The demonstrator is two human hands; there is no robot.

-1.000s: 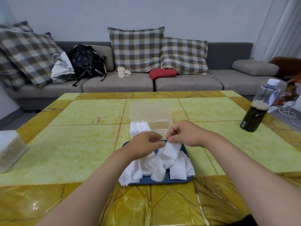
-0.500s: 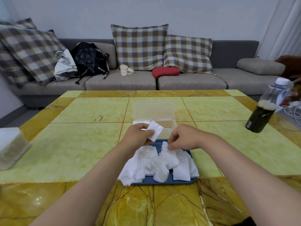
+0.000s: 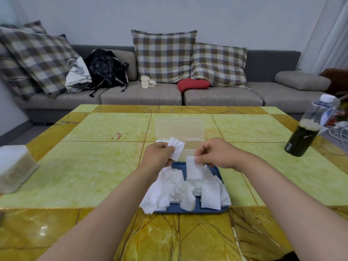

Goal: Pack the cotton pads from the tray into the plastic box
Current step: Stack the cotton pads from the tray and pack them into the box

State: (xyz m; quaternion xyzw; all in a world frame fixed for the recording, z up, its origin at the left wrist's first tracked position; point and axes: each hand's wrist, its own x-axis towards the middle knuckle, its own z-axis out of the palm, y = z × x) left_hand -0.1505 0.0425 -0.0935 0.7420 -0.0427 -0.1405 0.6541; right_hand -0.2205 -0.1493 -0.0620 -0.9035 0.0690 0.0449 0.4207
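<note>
A blue tray point(image 3: 197, 209) near the table's front holds a loose heap of several white cotton pads point(image 3: 188, 189). Just behind it stands a clear plastic box point(image 3: 190, 149) with its lid point(image 3: 180, 129) flipped open toward the sofa; some white pads show at its left end. My left hand point(image 3: 160, 154) pinches one cotton pad point(image 3: 176, 149) above the box's front left corner. My right hand point(image 3: 216, 153) pinches another cotton pad point(image 3: 194, 167), lifted over the tray's far edge.
A bottle of dark liquid point(image 3: 308, 129) stands at the table's right. A translucent container with a white lid point(image 3: 13, 166) sits at the left edge. White cables point(image 3: 339, 134) lie far right. The grey sofa point(image 3: 169, 95) with cushions and bags is behind the table.
My left hand has carried its pad up from the tray toward the box. My right hand has lifted a second pad off the heap.
</note>
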